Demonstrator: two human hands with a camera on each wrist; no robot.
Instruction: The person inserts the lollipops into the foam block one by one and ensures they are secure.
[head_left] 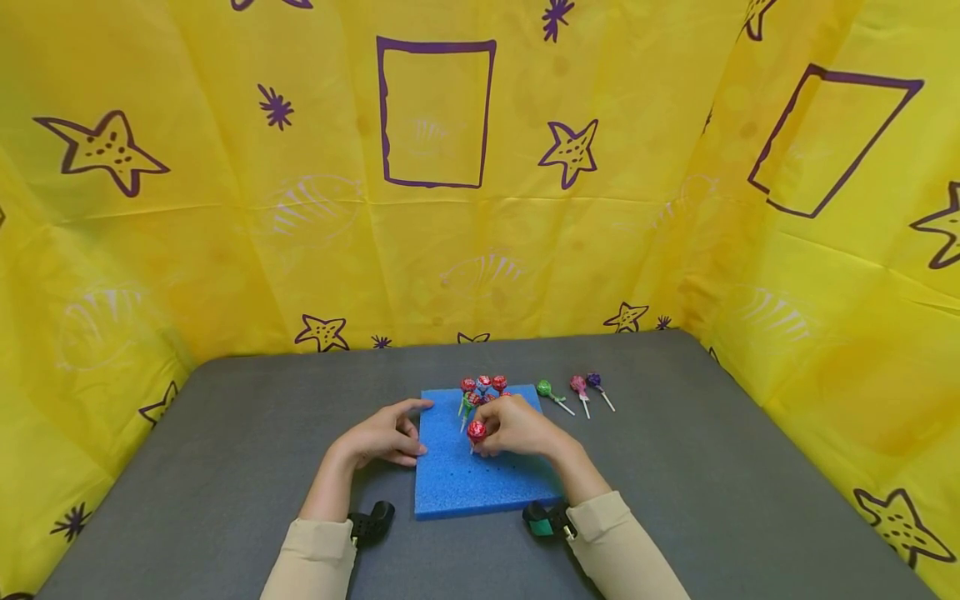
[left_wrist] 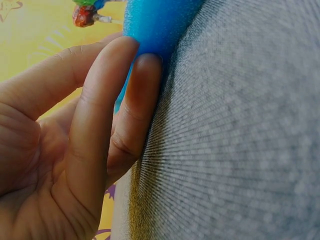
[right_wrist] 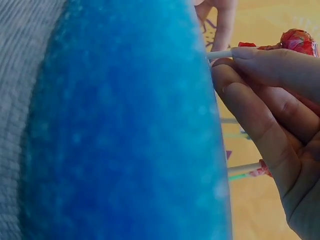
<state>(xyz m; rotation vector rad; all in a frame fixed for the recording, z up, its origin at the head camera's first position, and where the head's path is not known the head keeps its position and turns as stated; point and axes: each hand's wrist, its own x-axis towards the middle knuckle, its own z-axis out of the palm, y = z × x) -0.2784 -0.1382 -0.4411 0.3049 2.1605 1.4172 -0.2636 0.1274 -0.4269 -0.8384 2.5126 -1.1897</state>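
Observation:
A blue foam board (head_left: 457,497) with small holes lies flat on the table. My right hand (head_left: 519,427) pinches the stick of a red-wrapped lollipop (head_left: 476,430) over the board's middle. In the right wrist view the white stick (right_wrist: 220,54) meets the foam surface; whether its tip is inside a hole I cannot tell. Behind that hand several lollipops (head_left: 483,383) stand upright in the board, partly hidden by the fingers. My left hand (head_left: 384,435) touches the board's left edge with its fingertips, and in the left wrist view two fingertips rest against the foam's side (left_wrist: 150,35).
Right of the board, on the grey table (head_left: 270,433), lie a green lollipop (head_left: 544,388), a pink lollipop (head_left: 577,384) and a purple lollipop (head_left: 594,380). Yellow patterned cloth (head_left: 450,250) walls the table at the back and both sides.

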